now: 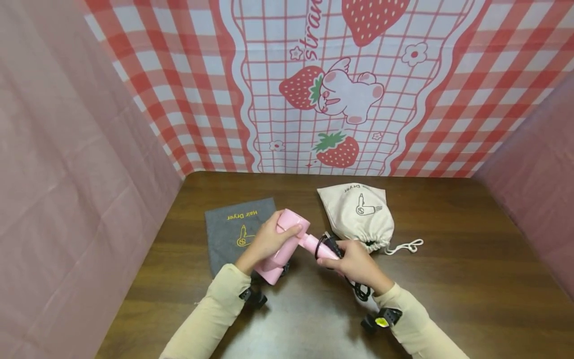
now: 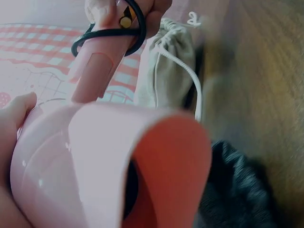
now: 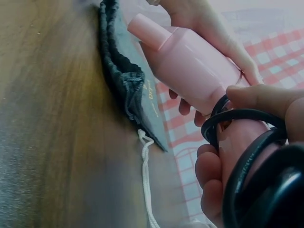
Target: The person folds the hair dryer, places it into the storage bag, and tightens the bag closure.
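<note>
A pink hair dryer (image 1: pixel 286 249) is held above the table between both hands. My left hand (image 1: pixel 268 240) grips its barrel, thumb across the top. The right hand (image 1: pixel 358 262) is wrapped round the handle (image 3: pixel 240 140), together with loops of black cord (image 3: pixel 247 114). In the left wrist view the nozzle (image 2: pixel 166 156) faces the camera. A grey drawstring bag (image 1: pixel 221 224) printed "Hair Dryer" lies flat beside the left hand. Beyond the right hand sits a cream drawstring bag (image 1: pixel 358 214), bulging, with its white string (image 1: pixel 405 247) trailing to the right.
The brown wooden table (image 1: pixel 471 269) carries both bags. A red-and-white checked cloth with strawberries (image 1: pixel 338 149) hangs at the back. Pink curtains (image 1: pixel 89 149) close in the sides. Dark wrist-worn cameras (image 1: pixel 255 297) sit below both hands.
</note>
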The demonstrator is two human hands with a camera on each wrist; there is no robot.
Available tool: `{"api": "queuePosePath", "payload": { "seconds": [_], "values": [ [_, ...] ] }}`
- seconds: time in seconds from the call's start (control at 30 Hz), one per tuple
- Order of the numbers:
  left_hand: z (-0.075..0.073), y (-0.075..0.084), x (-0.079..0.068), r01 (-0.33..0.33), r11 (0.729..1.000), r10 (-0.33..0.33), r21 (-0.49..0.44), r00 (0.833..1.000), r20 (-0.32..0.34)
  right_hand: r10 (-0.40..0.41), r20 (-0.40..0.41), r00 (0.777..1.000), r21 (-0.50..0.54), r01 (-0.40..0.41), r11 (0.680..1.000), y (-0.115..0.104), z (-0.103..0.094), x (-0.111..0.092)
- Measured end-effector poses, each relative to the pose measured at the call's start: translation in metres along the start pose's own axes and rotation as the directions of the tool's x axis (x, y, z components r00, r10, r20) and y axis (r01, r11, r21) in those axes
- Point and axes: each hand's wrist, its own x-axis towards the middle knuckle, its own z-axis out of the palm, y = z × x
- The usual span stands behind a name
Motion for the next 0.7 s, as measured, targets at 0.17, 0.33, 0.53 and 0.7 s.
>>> {"api": "queuePosePath", "payload": {
  "seconds": [0.17, 0.33, 0.53, 0.7],
  "values": [
    [0.006, 0.000, -0.002, -0.018, 1.000, 0.018, 0.002, 0.999, -0.051, 0.019, -0.009, 1.000, 0.018, -0.019, 1.000, 0.002, 0.003, -0.001],
    [0.008, 0.000, -0.004, -0.009, 1.000, 0.009, 0.003, 0.996, -0.085, 0.031, -0.046, 0.998, 0.019, -0.030, 0.999, 0.002, 0.006, -0.002],
    [0.011, 0.001, -0.007, 0.000, 1.000, -0.001, -0.005, 0.991, -0.137, 0.066, -0.110, 0.992, 0.066, -0.059, 0.996, 0.001, 0.014, -0.003],
    [0.011, 0.002, -0.008, -0.016, 0.999, 0.009, -0.040, 0.984, -0.179, 0.073, -0.159, 0.984, 0.116, -0.055, 0.992, 0.000, 0.020, -0.004]
  ]
}}
